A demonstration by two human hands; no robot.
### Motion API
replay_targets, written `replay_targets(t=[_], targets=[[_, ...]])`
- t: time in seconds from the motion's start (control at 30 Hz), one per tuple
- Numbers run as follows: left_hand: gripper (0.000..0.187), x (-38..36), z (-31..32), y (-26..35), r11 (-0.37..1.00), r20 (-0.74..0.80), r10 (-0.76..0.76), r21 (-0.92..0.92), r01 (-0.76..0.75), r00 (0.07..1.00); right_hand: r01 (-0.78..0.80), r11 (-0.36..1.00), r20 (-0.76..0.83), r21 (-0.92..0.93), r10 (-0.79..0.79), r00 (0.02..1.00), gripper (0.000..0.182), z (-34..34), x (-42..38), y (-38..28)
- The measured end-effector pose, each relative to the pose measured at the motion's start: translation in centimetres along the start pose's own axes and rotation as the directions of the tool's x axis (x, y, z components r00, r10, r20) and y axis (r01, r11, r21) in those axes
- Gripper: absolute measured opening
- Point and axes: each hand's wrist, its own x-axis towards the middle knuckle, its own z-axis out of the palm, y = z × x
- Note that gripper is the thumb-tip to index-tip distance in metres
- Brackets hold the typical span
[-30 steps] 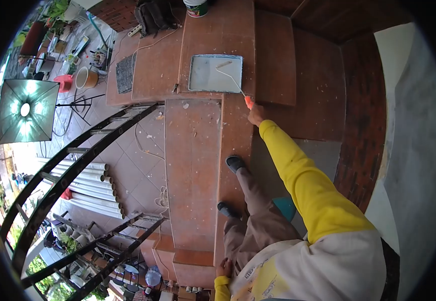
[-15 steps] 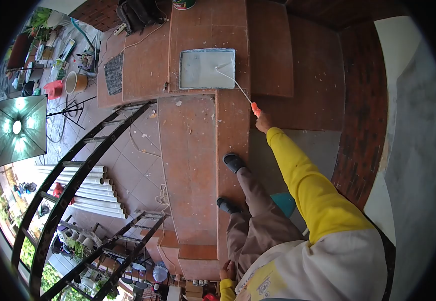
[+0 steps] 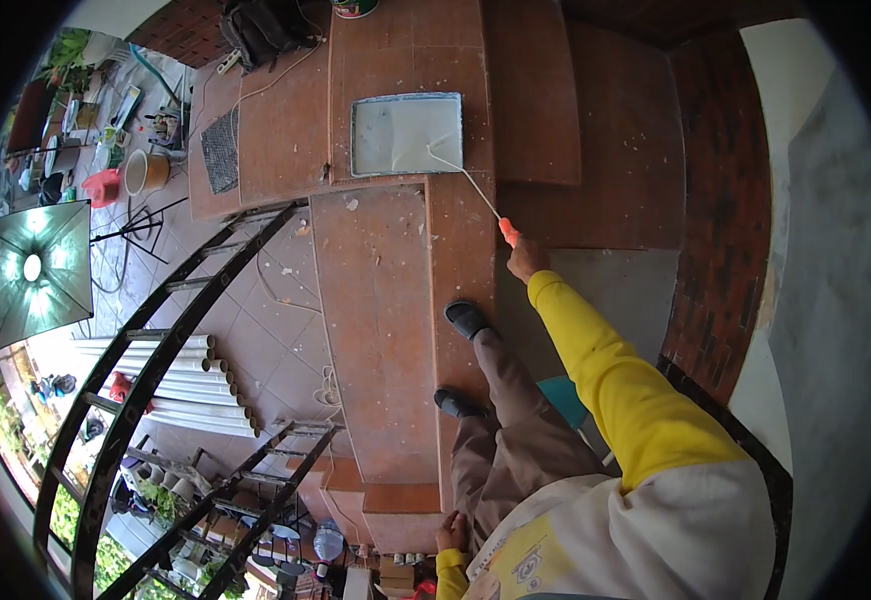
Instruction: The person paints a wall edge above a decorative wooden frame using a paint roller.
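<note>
My right hand [image 3: 528, 259] is closed around the orange handle of a paint roller [image 3: 507, 230]. The roller's thin wire frame runs up to the paint tray [image 3: 356, 135]. Its head lies in the pale paint there, coated and hard to tell apart from it. Low in the view, my left hand [image 3: 452, 531] rests against my brown trousers [image 3: 525, 445], holding nothing that I can see, its fingers loosely extended. The rectangular tray has a bluish, paint-smeared rim and sits on the reddish tiled ledge.
A black ladder [image 3: 160, 345] stands on the left, near white pipes [image 3: 200, 390]. A lit softbox lamp [image 3: 33, 268] is at far left. A black bag [image 3: 260, 35] and a cable lie near the top, with a dark mesh mat [image 3: 221, 150] below. A brick wall [image 3: 720, 250] rises on the right.
The roller head has shifted slightly within the tray, and my right hand has lowered a little in the view. The whole view has moved slightly. My left hand stays by my leg.
</note>
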Motion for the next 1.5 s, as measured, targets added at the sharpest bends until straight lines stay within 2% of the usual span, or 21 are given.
replay_targets(t=[0.07,0.27,0.37,0.47,0.57,0.6,0.83,0.87,0.97,1.0,1.03,1.07,1.1,1.2,1.3,1.4,1.5], targets=[[0.047,0.0,0.1,0.1,1.000,-0.005,-0.012,0.001,0.012,1.000,0.111,0.990,-0.014,0.083,-0.110,0.994,0.029,-1.8,-0.7,-0.9],[0.050,-0.1,0.3,-0.1,0.999,-0.014,-0.009,0.033,0.009,1.000,0.088,0.980,0.124,-0.178,-0.067,0.990,0.030,-3.1,1.7,-2.8],[0.052,-0.2,0.3,-0.3,0.999,-0.018,-0.023,0.034,0.024,1.000,0.116,0.986,0.145,-0.123,-0.097,0.985,0.027,-4.0,2.8,-4.0],[0.053,-0.2,0.5,-0.3,1.000,-0.021,-0.022,0.022,0.022,1.000,0.096,0.953,0.217,-0.286,-0.034,0.976,0.025,-6.9,3.4,-7.3],[0.052,-0.1,0.8,-0.9,0.999,-0.020,-0.032,0.026,0.033,0.999,0.079,0.947,0.186,-0.310,-0.021,0.982,0.026,-9.6,4.1,-9.4],[0.052,0.1,0.9,-1.1,0.999,-0.021,-0.037,0.027,0.038,0.999,0.097,0.916,0.232,-0.390,-0.004,0.973,0.035,-11.0,4.4,-10.2],[0.055,0.5,0.9,-0.9,0.999,0.004,-0.026,0.041,0.026,1.000,-0.026,0.911,0.267,-0.412,0.148,0.952,0.048,-15.2,8.9,-9.6],[0.055,0.6,0.9,-1.0,0.999,0.004,-0.030,0.043,0.030,1.000,-0.005,0.900,0.260,-0.435,0.132,0.957,0.049,-15.1,9.1,-9.2],[0.056,1.3,1.2,-1.8,0.999,0.017,-0.036,0.039,0.035,0.999,0.098,0.894,0.221,-0.438,0.001,0.975,0.049,-13.7,7.8,-6.6],[0.056,1.6,1.2,-2.0,0.999,0.019,-0.036,0.037,0.035,0.999,0.180,0.896,0.230,-0.405,-0.090,0.969,0.038,-11.2,8.8,-4.0],[0.056,1.8,1.3,-2.3,0.999,0.021,-0.037,0.021,0.036,0.999,0.212,0.904,0.230,-0.372,-0.131,0.964,0.026,-11.6,6.4,-4.8],[0.056,2.1,1.4,-2.4,0.999,0.022,-0.036,0.003,0.036,0.999,0.203,0.933,0.135,-0.297,-0.169,0.976,0.021,-9.9,5.6,-3.5],[0.056,2.0,1.4,-2.4,0.999,0.023,-0.038,-0.015,0.038,0.999,0.200,0.955,0.040,-0.219,-0.196,0.980,0.023,-7.9,4.9,-2.0],[0.056,1.5,1.1,-1.6,0.998,0.021,-0.053,-0.016,0.054,0.998,0.257,0.965,-0.034,-0.057,-0.259,0.965,0.026,-9.9,-2.0,-4.3],[0.056,1.1,0.9,-0.7,1.000,0.009,-0.028,0.005,0.028,1.000,0.151,0.954,-0.011,-0.259,-0.159,0.987,0.031,-7.7,-4.0,-2.3],[0.055,1.1,0.9,-0.2,0.999,0.025,-0.033,0.022,0.032,0.999,0.043,0.964,-0.097,-0.262,-0.071,0.993,0.048,-5.4,-5.8,-1.2],[0.053,1.0,1.2,-0.7,1.000,0.011,0.000,0.019,-0.001,1.000,-0.064,0.982,0.187,-0.177,0.098,0.977,0.057,-5.9,-7.4,-2.2]])
